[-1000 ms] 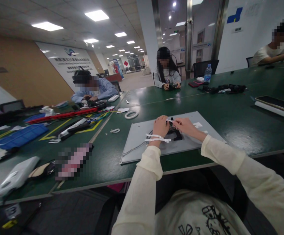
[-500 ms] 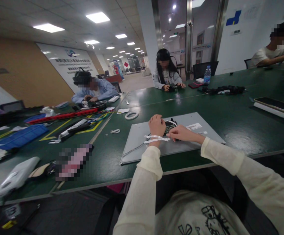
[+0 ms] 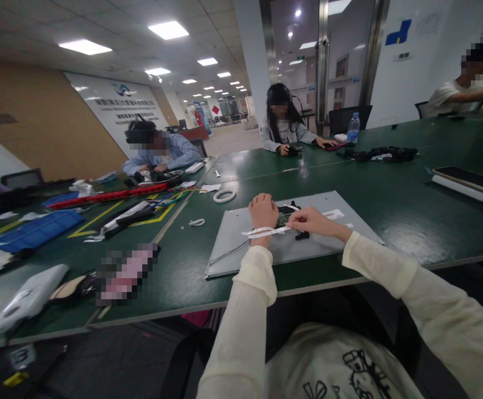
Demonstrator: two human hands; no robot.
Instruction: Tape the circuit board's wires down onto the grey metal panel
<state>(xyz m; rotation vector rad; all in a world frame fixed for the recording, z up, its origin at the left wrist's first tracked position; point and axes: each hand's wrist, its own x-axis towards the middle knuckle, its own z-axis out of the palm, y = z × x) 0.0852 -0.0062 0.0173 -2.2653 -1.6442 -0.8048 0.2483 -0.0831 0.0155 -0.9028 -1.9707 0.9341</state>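
White tape strips (image 3: 280,230) lie across the wrist of my left hand (image 3: 263,211). My right hand (image 3: 310,220) pinches the right end of one strip. My left hand rests with curled fingers at the left side of a green circuit board (image 3: 283,216); whatever its fingertips hold is hidden. Under the board is a grey flat panel (image 3: 241,221), with a thin grey cable (image 3: 228,253) running over its left part. Black parts (image 3: 302,235) sit beside the board, below my right hand. White labels (image 3: 333,214) show to the right.
A white tape roll (image 3: 224,195) and a small white loop (image 3: 197,222) lie left of the panel. Further left are a blue tray (image 3: 37,230) and a white device (image 3: 29,299). A phone on a white box (image 3: 469,183) lies at right. Several people sit around the green table (image 3: 174,277).
My right hand has risen slightly, drawing the tape strip's end up off to the right of my left wrist. The person opposite has stretched one hand toward a red-edged object.
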